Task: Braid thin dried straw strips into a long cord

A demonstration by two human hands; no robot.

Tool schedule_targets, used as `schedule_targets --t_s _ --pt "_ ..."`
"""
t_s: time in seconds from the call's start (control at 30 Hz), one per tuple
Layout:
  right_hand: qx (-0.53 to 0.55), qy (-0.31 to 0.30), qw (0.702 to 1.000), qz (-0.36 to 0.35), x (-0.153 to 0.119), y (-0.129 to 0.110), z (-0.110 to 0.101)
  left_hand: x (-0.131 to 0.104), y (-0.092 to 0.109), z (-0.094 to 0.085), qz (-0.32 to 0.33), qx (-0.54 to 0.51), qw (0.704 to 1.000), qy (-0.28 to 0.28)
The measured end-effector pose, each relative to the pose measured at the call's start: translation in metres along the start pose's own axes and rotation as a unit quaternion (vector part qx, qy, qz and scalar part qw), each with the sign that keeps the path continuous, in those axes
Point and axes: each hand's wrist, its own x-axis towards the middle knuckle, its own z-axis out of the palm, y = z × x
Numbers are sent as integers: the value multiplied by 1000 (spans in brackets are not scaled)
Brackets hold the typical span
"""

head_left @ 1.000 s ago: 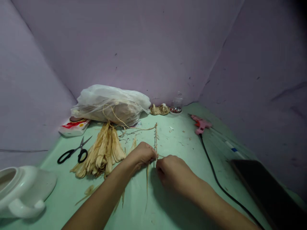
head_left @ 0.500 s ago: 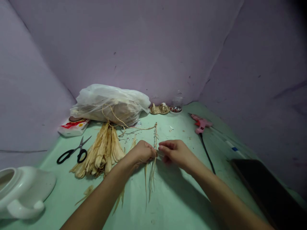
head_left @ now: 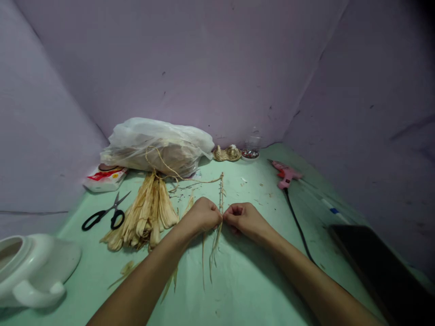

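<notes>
A thin braid of dried plant fibre (head_left: 222, 192) runs down the middle of the table, with loose strands (head_left: 216, 244) trailing from its near end. My left hand (head_left: 205, 213) is closed on the braid's lower part from the left. From the right, my right hand (head_left: 243, 217) pinches at the same spot, thumb and forefinger together on the fibre strands. The fingertips of both hands almost meet and partly hide the fibre between them. A twisted cord (head_left: 199, 182) leads from the braid's top toward a bundle of dried husk strips (head_left: 147, 215) on the left.
Black-handled scissors (head_left: 107, 213) and a white ceramic pot (head_left: 34, 267) lie left. A plastic bag (head_left: 159, 140), a small box (head_left: 106, 179), a woven piece (head_left: 227, 153) and a clear container (head_left: 251, 149) stand along the wall. At right are a pink glue gun (head_left: 287, 175) and a dark flat object (head_left: 370, 267).
My right hand has moved slightly left and its fingers have come together on the strands. The left hand stays at the braid, and the loose strands have shifted a little.
</notes>
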Motion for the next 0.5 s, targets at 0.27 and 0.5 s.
schedule_targets --t_s 0.27,0.5 --pt "49 -8 998 30 3 2 1 -11 7 -3 51 175 981 65" --pt "72 -27 995 59 -2 -3 0 -56 39 9 51 273 959 50"
